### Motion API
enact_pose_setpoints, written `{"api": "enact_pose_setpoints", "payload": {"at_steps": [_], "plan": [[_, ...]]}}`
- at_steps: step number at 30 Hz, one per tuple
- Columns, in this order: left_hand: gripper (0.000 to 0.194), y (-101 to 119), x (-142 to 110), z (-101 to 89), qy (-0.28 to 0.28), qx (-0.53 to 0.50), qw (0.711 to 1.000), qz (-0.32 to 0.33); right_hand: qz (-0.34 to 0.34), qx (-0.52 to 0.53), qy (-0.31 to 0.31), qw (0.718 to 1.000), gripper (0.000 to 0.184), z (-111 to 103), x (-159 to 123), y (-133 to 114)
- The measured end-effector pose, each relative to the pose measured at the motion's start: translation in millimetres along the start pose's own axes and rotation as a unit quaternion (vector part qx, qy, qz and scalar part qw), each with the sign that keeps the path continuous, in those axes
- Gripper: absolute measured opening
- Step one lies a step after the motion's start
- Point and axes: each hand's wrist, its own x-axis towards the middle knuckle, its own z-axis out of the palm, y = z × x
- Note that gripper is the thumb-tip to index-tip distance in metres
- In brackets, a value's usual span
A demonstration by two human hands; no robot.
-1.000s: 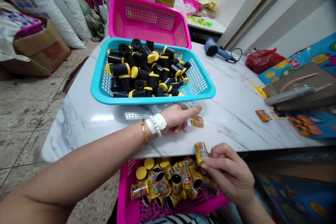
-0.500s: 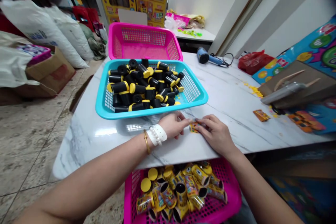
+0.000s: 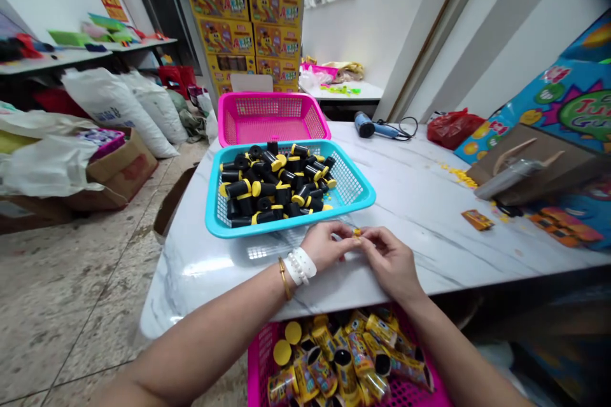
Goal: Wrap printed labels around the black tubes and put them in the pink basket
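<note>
My left hand [image 3: 324, 245] and my right hand [image 3: 389, 259] meet over the marble table [image 3: 420, 203], just in front of the blue basket [image 3: 356, 198]. Both pinch a small orange and yellow printed label [image 3: 356, 233] between their fingertips. The blue basket holds several black canisters with yellow caps [image 3: 274, 184]. Below the table edge, a pink basket [image 3: 260, 369] holds several canisters wrapped in printed labels [image 3: 348, 356]. My left wrist wears a white band and a gold bangle.
An empty pink basket [image 3: 270, 117] stands behind the blue one. A blue heat gun [image 3: 375, 128], a red bag [image 3: 451, 127], another label [image 3: 477, 220] and a brown box with tools [image 3: 539, 168] lie to the right. Sacks and cartons line the floor at left.
My right hand left the labelled canister in the lower pink basket and came up to the table. Both hands have lifted the label off the table. The view tilted upward.
</note>
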Motion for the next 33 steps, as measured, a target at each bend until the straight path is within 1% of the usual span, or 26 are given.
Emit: {"api": "enact_pose_setpoints", "payload": {"at_steps": [1, 3, 6, 9, 11, 13, 15, 16, 17, 18, 20, 21, 22, 23, 24, 25, 27, 29, 33], "plan": [[0.026, 0, 0, -0.1, -0.005, -0.014, 1.0, 0.005, 0.021, 0.032, -0.007, 0.999, 0.028, 3, 1, -2], [0.026, 2, -1, -0.3, -0.026, -0.036, 0.999, 0.001, 0.04, 0.071, -0.012, 0.997, 0.036, 7, 4, -4], [0.037, 4, -3, -0.2, -0.061, -0.07, 0.996, -0.006, 0.036, 0.094, -0.004, 0.995, 0.045, 9, 11, -5], [0.051, 4, -3, 0.6, -0.047, -0.09, 0.995, -0.014, 0.012, 0.096, 0.041, 0.994, 0.044, 11, 7, -5], [0.055, 2, -2, 1.3, -0.032, -0.093, 0.995, -0.021, -0.027, 0.069, 0.098, 0.992, 0.036, 13, -1, -6], [0.056, 1, -1, 2.3, -0.026, -0.102, 0.994, -0.027, -0.096, 0.006, 0.156, 0.983, 0.024, 16, -10, -8], [0.053, 2, -1, 3.2, -0.02, -0.104, 0.994, -0.027, -0.154, -0.049, 0.195, 0.967, 0.015, 18, -15, -10], [0.048, 2, -1, 3.4, -0.016, -0.102, 0.994, -0.027, -0.161, -0.056, 0.203, 0.964, 0.015, 18, -16, -11], [0.043, 3, -1, 3.3, -0.011, -0.097, 0.995, -0.027, -0.147, -0.042, 0.195, 0.969, 0.019, 17, -15, -11], [0.037, 4, -2, 3.0, -0.007, -0.09, 0.996, -0.027, -0.117, -0.018, 0.165, 0.979, 0.024, 15, -13, -12], [0.03, 7, -3, 2.2, -0.005, -0.076, 0.997, -0.026, -0.038, 0.024, 0.06, 0.997, 0.036, 8, -8, -14], [0.029, 8, -4, 2.0, -0.008, -0.07, 0.997, -0.027, -0.002, 0.036, 0.005, 0.999, 0.04, 4, -4, -16], [0.028, 9, -5, 2.3, -0.013, -0.065, 0.997, -0.027, 0.023, 0.038, -0.036, 0.998, 0.041, 1, -2, -17], [0.027, 10, -6, 3.0, -0.017, -0.061, 0.998, -0.028, 0.036, 0.033, -0.053, 0.997, 0.041, -3, 0, -19], [0.027, 11, -8, 4.2, -0.014, -0.057, 0.998, -0.025, 0.039, 0.026, -0.048, 0.998, 0.042, -6, 2, -20], [0.026, 11, -10, 5.8, -0.002, -0.051, 0.999, -0.018, 0.039, 0.019, -0.027, 0.999, 0.042, -7, 2, -21], [0.027, 11, -14, 9.8, 0.04, -0.027, 0.999, 0.009, 0.043, 0.012, 0.021, 0.999, 0.046, -9, 0, -22], [0.031, 10, -19, 13.5, 0.078, -0.001, 0.996, 0.041, 0.052, 0.008, 0.064, 0.997, 0.049, -8, -4, -22], [0.036, 11, -29, 17.8, 0.094, 0.036, 0.991, 0.087, 0.06, 0.006, 0.122, 0.991, 0.049, -7, -14, -22]]}}
